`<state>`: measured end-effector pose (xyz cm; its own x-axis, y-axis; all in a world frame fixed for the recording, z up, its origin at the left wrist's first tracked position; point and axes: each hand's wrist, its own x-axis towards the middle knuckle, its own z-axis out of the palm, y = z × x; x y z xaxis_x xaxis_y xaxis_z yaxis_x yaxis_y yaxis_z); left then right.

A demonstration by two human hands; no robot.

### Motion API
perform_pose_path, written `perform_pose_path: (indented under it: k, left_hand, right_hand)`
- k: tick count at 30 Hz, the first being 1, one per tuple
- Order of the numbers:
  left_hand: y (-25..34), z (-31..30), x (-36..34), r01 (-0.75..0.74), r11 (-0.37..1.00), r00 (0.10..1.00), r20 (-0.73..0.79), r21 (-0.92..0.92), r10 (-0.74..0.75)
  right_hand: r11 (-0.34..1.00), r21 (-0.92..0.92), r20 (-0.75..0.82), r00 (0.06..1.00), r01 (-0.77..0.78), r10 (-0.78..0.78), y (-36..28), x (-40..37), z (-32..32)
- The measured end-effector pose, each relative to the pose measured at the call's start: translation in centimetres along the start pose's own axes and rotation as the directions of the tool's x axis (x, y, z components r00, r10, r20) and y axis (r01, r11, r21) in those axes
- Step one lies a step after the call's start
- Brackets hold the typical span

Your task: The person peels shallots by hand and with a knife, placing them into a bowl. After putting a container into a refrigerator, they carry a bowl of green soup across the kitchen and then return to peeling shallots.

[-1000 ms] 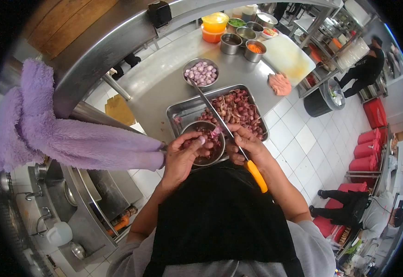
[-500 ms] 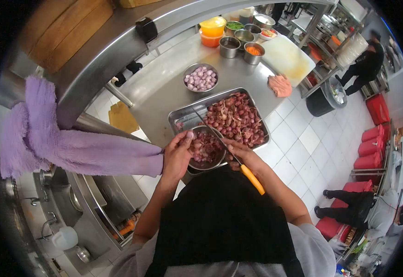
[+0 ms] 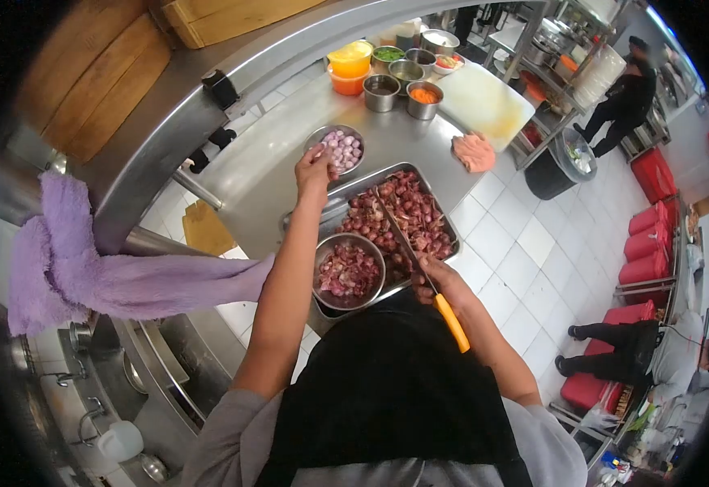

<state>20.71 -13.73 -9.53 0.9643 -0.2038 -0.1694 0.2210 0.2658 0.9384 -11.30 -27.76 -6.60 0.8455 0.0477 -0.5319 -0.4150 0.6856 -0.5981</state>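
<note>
My left hand (image 3: 315,168) is at the near left rim of a metal bowl of peeled shallots (image 3: 344,152), its fingers drawn together; whatever they hold is hidden. A knife (image 3: 404,238) with a yellow-orange handle is in my right hand (image 3: 442,278), its blade slanting up and left over unpeeled red shallots (image 3: 419,207). Those shallots fill much of a rectangular steel tray (image 3: 447,223). A metal bowl of shallot skins (image 3: 350,274) sits at the tray's near left end, close to my apron.
Behind the peeled shallots stand metal containers (image 3: 381,95), orange tubs (image 3: 348,82) and a white cutting board (image 3: 487,104). A pink cloth (image 3: 474,152) lies at the steel table's right edge. A purple towel (image 3: 152,284) hangs at left. Two people are at the right, near a bin (image 3: 557,165).
My left hand has gone from the bowl of skins up to the peeled shallots. My right hand, still gripping the knife, has shifted slightly right and down. The whole view has shifted a little.
</note>
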Motion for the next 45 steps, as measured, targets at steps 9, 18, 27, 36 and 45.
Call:
perform_pose_path:
  k: [9,18,27,36,45]
  left_hand:
    - [5.0,-1.8,-15.8,0.137,0.965,0.923,0.382,-0.222,-0.043]
    - [6.2,-4.2,-22.5,0.199,0.967,0.905,0.408,-0.159,-0.119]
    - [7.0,-3.6,-23.7,-0.023,1.0,0.956,0.292,0.009,0.019]
    - [7.1,-2.7,-23.9,-0.101,0.994,0.961,0.254,-0.038,0.108]
    - [8.6,-2.5,-24.6,-0.242,0.967,0.938,0.275,0.077,0.212]
  right_hand:
    - [0.977,-0.12,0.038,0.984,0.176,-0.173,-1.5,-1.9,3.3]
    - [0.831,-0.387,0.335,0.9,0.4,-0.277,-2.9,-3.1,8.7]
    - [0.649,-0.575,0.398,0.863,0.498,-0.31,-3.6,-4.2,11.5]
    - [0.567,-0.596,0.431,0.822,0.569,-0.372,-3.9,-4.3,11.9]
    - [0.528,-0.596,0.435,0.796,0.605,-0.421,-3.5,-4.2,12.2]
